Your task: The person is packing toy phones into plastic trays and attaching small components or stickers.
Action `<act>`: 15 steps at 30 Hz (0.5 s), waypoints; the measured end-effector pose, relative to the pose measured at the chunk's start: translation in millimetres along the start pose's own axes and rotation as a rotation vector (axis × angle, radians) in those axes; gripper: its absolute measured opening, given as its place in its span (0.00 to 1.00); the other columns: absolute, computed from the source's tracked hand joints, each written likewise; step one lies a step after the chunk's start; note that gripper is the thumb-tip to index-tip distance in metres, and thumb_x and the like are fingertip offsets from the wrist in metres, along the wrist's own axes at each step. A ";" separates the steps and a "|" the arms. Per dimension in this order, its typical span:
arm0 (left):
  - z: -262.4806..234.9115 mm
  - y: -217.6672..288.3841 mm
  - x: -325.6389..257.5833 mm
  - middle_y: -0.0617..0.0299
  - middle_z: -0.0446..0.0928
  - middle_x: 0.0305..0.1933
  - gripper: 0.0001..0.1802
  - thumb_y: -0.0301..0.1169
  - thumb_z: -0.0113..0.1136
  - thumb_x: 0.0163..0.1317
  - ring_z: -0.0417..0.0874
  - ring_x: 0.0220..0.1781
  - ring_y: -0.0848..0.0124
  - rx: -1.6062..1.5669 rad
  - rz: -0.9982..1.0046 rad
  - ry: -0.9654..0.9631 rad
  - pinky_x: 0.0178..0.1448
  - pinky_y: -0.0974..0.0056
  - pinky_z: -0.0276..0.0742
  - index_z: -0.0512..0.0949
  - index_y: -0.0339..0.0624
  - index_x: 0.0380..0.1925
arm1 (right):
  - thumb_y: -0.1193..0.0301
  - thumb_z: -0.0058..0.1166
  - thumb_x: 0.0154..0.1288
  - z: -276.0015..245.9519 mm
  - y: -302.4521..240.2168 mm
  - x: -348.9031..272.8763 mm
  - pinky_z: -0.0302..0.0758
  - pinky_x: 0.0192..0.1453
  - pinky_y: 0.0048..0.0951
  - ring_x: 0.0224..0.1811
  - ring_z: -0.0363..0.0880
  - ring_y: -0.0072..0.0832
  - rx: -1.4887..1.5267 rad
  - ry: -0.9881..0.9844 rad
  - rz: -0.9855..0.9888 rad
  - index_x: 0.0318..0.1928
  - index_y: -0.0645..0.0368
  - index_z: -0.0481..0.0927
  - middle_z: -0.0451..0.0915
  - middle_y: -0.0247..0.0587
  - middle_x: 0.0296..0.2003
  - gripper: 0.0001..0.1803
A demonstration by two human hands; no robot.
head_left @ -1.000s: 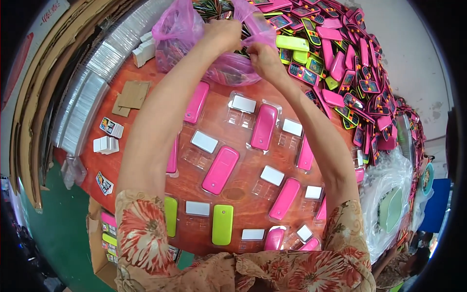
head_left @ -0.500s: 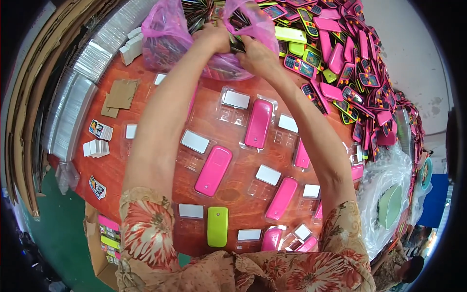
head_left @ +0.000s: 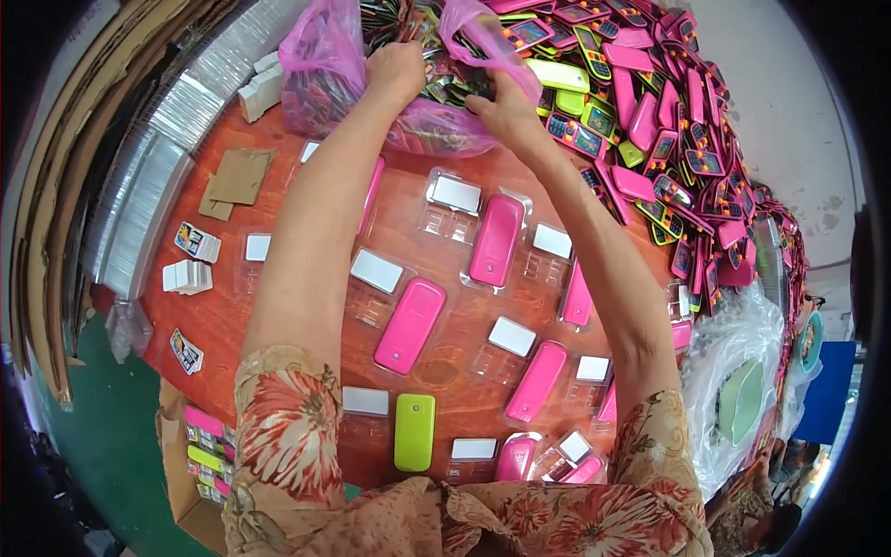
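The left hand [head_left: 397,74] curls in the mouth of the pink plastic bag [head_left: 441,137], the right hand [head_left: 506,110] at its right rim; I cannot tell if either grips anything. Flat packets [head_left: 450,79] fill the bag, between and beyond both hands. It runs widest left to right, its loose film standing around them. Right of it heap toy phones [head_left: 642,125]; on its near side lie pink cases [head_left: 497,239].

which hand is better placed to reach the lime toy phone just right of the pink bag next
Probably the right hand: it is at the right side of the pink bag, close to the lime toy phone, while the left hand is farther away.
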State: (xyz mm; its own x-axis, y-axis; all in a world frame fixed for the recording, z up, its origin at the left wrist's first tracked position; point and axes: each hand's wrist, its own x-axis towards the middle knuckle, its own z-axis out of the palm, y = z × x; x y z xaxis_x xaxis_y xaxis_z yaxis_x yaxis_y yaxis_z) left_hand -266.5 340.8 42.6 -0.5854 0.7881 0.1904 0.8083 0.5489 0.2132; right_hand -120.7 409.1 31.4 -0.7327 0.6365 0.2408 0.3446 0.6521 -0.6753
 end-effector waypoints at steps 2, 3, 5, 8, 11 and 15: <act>-4.2 -4.2 6.5 0.48 0.74 0.36 0.12 0.31 0.47 0.47 0.75 0.41 0.54 -0.136 -0.125 0.107 0.43 0.54 0.70 0.74 0.43 0.33 | 0.69 0.52 0.47 -3.3 4.6 0.6 0.66 0.46 0.27 0.40 0.72 0.35 0.283 0.005 0.105 0.46 0.66 0.67 0.74 0.48 0.37 0.24; -6.4 -9.8 10.4 0.48 0.74 0.36 0.12 0.31 0.48 0.46 0.75 0.40 0.55 -0.224 -0.191 0.171 0.43 0.56 0.71 0.75 0.43 0.32 | 0.69 0.52 0.47 -6.1 -2.7 -2.2 0.66 0.46 0.27 0.40 0.72 0.35 0.289 0.008 0.099 0.46 0.66 0.67 0.74 0.48 0.37 0.24; -10.5 -19.7 18.1 0.48 0.75 0.34 0.14 0.31 0.51 0.44 0.76 0.36 0.54 -0.518 -0.330 0.245 0.40 0.56 0.71 0.74 0.43 0.34 | 0.76 0.48 0.52 -13.9 -17.4 -7.7 0.66 0.45 0.19 0.38 0.71 0.22 0.551 -0.101 0.097 0.44 0.65 0.69 0.75 0.38 0.35 0.17; -14.6 -27.3 40.2 0.51 0.73 0.32 0.18 0.20 0.56 0.39 0.76 0.29 0.59 -1.451 -0.585 0.222 0.31 0.58 0.73 0.70 0.35 0.35 | 0.77 0.47 0.54 -17.6 -28.0 -13.1 0.66 0.44 0.18 0.38 0.71 0.19 0.535 -0.106 0.024 0.41 0.65 0.72 0.75 0.34 0.34 0.13; -12.3 -43.5 59.9 0.51 0.72 0.31 0.18 0.15 0.57 0.36 0.75 0.26 0.60 -2.015 -0.555 0.240 0.27 0.59 0.73 0.68 0.29 0.32 | 0.77 0.45 0.54 -15.7 -28.7 -14.7 0.67 0.43 0.18 0.36 0.71 0.19 0.419 -0.122 -0.087 0.41 0.65 0.72 0.75 0.35 0.33 0.12; -29.2 -48.6 61.6 0.49 0.72 0.31 0.16 0.14 0.53 0.40 0.76 0.28 0.56 -2.211 -0.622 0.302 0.28 0.53 0.74 0.67 0.29 0.34 | 0.79 0.44 0.55 -26.7 -38.9 -25.1 0.67 0.41 0.18 0.35 0.72 0.19 0.525 -0.065 -0.140 0.40 0.66 0.72 0.75 0.36 0.30 0.11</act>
State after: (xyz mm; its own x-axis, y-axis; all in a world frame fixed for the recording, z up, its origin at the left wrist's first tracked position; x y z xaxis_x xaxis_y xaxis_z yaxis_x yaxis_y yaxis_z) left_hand -343.7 354.5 71.9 -0.8051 0.5403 -0.2446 -0.5663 -0.5779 0.5876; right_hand -100.1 378.7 70.2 -0.7912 0.5208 0.3207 -0.0854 0.4251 -0.9011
